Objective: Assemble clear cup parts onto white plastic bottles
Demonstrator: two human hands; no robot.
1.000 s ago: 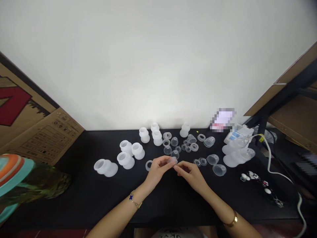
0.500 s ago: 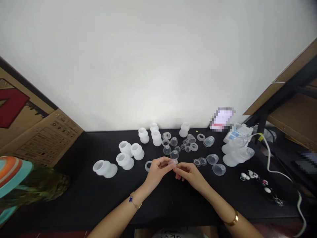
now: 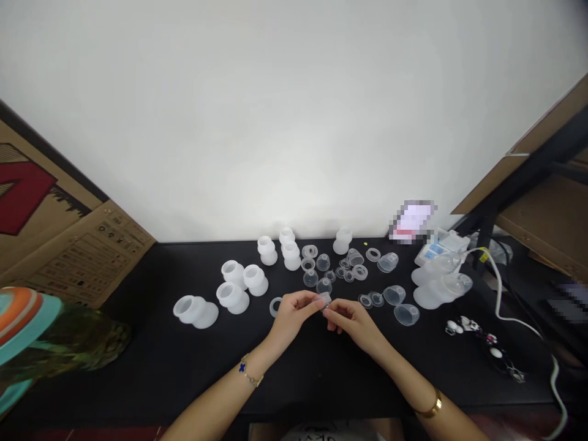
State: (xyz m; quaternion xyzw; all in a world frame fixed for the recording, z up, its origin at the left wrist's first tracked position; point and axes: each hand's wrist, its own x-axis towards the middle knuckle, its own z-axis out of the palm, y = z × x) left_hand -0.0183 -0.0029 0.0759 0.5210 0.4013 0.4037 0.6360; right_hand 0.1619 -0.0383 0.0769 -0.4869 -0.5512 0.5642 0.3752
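My left hand (image 3: 291, 316) and my right hand (image 3: 354, 323) meet above the black table (image 3: 321, 380), fingertips pinching a small clear silicone cup (image 3: 324, 300) between them. Just beyond my fingers stands a clear cup (image 3: 324, 286). A translucent silicone ring (image 3: 275, 307) lies close to my left hand. Small clear rings (image 3: 365, 301) lie to the right of my right hand. Frosted white double-bulb silicone pieces (image 3: 232, 294) stand further left, and clear cups (image 3: 407, 315) sit to the right.
More small cups and rings (image 3: 344, 266) crowd the far middle of the table. A white cable (image 3: 519, 324) and black-and-white small parts (image 3: 482, 343) lie at right. Cardboard (image 3: 82, 257) leans at left, with a teal and orange patterned object (image 3: 27, 324) in front of it.
The small clear cup has shifted slightly right and turned between my fingertips. Both hands stay together around it, and the objects on the table stay where they were.
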